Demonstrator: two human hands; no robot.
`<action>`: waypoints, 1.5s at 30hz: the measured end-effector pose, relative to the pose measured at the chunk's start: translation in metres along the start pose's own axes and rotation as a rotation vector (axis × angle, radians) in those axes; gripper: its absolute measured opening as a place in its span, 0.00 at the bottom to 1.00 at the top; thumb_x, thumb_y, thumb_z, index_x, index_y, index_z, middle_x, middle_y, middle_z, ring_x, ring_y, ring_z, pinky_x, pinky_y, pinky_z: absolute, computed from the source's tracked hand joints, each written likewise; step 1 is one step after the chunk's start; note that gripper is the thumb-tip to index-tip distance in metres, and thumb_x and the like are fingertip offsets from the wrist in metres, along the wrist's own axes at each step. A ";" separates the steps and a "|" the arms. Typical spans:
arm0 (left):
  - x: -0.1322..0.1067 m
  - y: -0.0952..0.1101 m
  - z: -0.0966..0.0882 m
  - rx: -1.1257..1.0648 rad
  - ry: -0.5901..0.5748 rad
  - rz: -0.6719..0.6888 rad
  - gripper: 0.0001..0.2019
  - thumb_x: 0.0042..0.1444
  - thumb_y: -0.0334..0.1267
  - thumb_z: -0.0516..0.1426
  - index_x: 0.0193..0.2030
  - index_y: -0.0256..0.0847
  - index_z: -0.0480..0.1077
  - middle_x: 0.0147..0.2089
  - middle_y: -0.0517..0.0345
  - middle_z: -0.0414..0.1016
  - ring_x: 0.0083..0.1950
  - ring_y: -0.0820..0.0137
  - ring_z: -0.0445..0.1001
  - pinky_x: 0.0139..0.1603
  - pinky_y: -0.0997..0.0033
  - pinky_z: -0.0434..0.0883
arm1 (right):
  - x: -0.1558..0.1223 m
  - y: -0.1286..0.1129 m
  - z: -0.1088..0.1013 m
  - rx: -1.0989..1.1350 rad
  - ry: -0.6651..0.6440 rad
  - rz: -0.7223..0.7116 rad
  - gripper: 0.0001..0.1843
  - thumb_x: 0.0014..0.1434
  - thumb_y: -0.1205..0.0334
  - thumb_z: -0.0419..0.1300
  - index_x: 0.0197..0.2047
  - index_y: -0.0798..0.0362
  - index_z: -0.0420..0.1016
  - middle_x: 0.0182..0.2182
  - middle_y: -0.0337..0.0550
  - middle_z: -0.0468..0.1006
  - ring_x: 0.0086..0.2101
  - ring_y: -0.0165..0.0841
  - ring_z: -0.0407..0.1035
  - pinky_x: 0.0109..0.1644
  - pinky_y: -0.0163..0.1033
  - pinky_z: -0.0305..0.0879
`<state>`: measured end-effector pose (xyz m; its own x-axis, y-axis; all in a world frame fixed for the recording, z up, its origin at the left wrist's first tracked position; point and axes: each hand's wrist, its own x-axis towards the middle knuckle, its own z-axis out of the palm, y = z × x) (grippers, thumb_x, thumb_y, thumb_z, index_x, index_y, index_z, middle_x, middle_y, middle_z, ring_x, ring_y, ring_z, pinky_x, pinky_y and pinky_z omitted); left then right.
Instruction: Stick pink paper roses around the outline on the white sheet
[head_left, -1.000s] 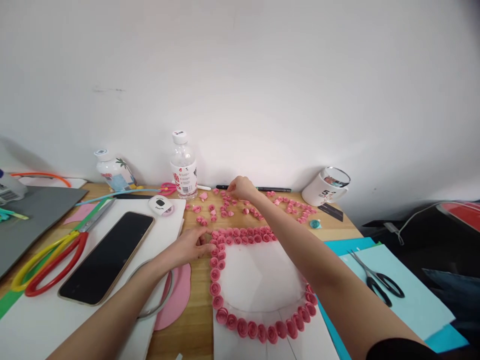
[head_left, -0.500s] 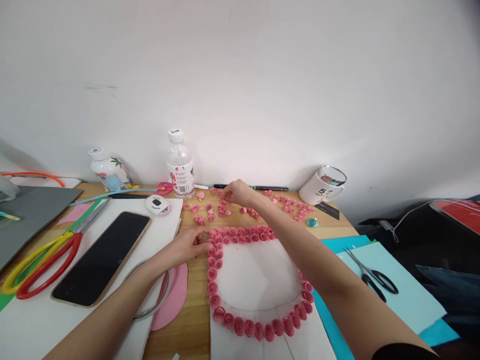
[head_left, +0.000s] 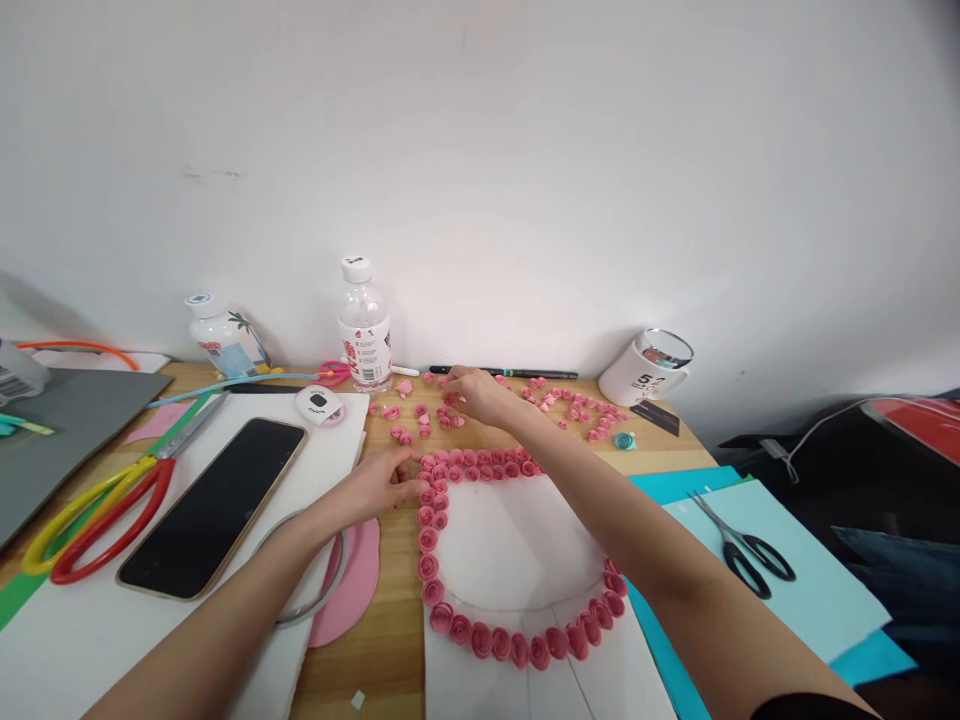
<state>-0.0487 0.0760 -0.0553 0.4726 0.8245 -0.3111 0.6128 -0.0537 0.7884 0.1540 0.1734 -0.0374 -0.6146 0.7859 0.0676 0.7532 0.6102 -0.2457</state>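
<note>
A white sheet (head_left: 506,540) with pencil lines lies on the wooden table, and rolled pink paper roses (head_left: 480,642) border a rounded shape on it. Along the top and upper left side the roses run in two rows. My left hand (head_left: 386,482) rests at the upper left corner, thumb and forefinger apart and touching the roses there. Beyond the sheet, my right hand (head_left: 480,395) reaches down among loose pink paper roses (head_left: 585,408), its fingers drawn together. Whatever is between those fingertips is too small to make out.
A clear bottle (head_left: 365,335), a white jar (head_left: 225,335) and a white mug (head_left: 646,368) stand by the wall. A phone (head_left: 214,505) and red-yellow scissors (head_left: 112,515) lie left. Black-handled scissors (head_left: 750,555) rest on pale blue paper (head_left: 832,600) at right. A teal rose (head_left: 624,440) sits near the mug.
The view has shifted slightly. My right hand's fingers have drawn in a little among the loose roses. My left hand stays at the corner of the rose border.
</note>
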 end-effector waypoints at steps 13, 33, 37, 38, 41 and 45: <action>0.002 -0.004 0.003 0.042 0.039 0.024 0.25 0.47 0.56 0.56 0.44 0.37 0.69 0.26 0.61 0.68 0.27 0.69 0.66 0.26 0.73 0.62 | -0.130 -0.082 0.007 0.616 0.107 0.046 0.06 0.56 0.69 0.59 0.35 0.52 0.78 0.32 0.40 0.79 0.32 0.29 0.72 0.37 0.35 0.70; 0.000 0.003 0.001 0.057 0.022 0.049 0.27 0.46 0.59 0.56 0.42 0.36 0.70 0.26 0.61 0.67 0.28 0.70 0.65 0.27 0.73 0.60 | -0.146 -0.109 0.057 0.206 0.260 -0.042 0.08 0.59 0.73 0.54 0.35 0.52 0.72 0.34 0.44 0.71 0.27 0.28 0.67 0.30 0.32 0.64; 0.001 0.003 0.001 0.069 0.010 0.046 0.26 0.46 0.58 0.56 0.40 0.36 0.69 0.26 0.61 0.67 0.28 0.70 0.65 0.28 0.72 0.60 | -0.149 -0.112 0.058 0.114 0.225 -0.075 0.13 0.53 0.80 0.49 0.29 0.55 0.69 0.32 0.44 0.68 0.25 0.27 0.63 0.27 0.31 0.61; 0.001 0.002 0.001 0.067 0.008 0.045 0.25 0.47 0.58 0.56 0.41 0.36 0.69 0.26 0.61 0.67 0.28 0.70 0.65 0.27 0.72 0.60 | -0.149 -0.113 0.057 0.097 0.217 -0.076 0.14 0.52 0.81 0.49 0.28 0.55 0.69 0.31 0.44 0.68 0.25 0.27 0.62 0.27 0.32 0.61; 0.002 0.001 0.001 0.052 0.004 0.044 0.25 0.46 0.57 0.57 0.41 0.37 0.69 0.26 0.62 0.66 0.28 0.70 0.64 0.28 0.72 0.60 | -0.150 -0.113 0.057 0.072 0.206 -0.085 0.13 0.51 0.81 0.49 0.28 0.55 0.69 0.31 0.44 0.67 0.26 0.28 0.61 0.28 0.32 0.61; 0.003 -0.001 0.002 0.045 0.014 0.034 0.23 0.46 0.55 0.58 0.39 0.37 0.69 0.25 0.62 0.66 0.28 0.70 0.65 0.28 0.72 0.61 | -0.149 -0.112 0.057 0.086 0.187 -0.105 0.13 0.50 0.82 0.50 0.28 0.56 0.69 0.32 0.44 0.67 0.29 0.29 0.61 0.30 0.32 0.61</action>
<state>-0.0467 0.0772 -0.0575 0.4851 0.8296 -0.2766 0.6242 -0.1069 0.7739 0.1480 -0.0183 -0.0753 -0.6283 0.7283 0.2735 0.6597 0.6851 -0.3089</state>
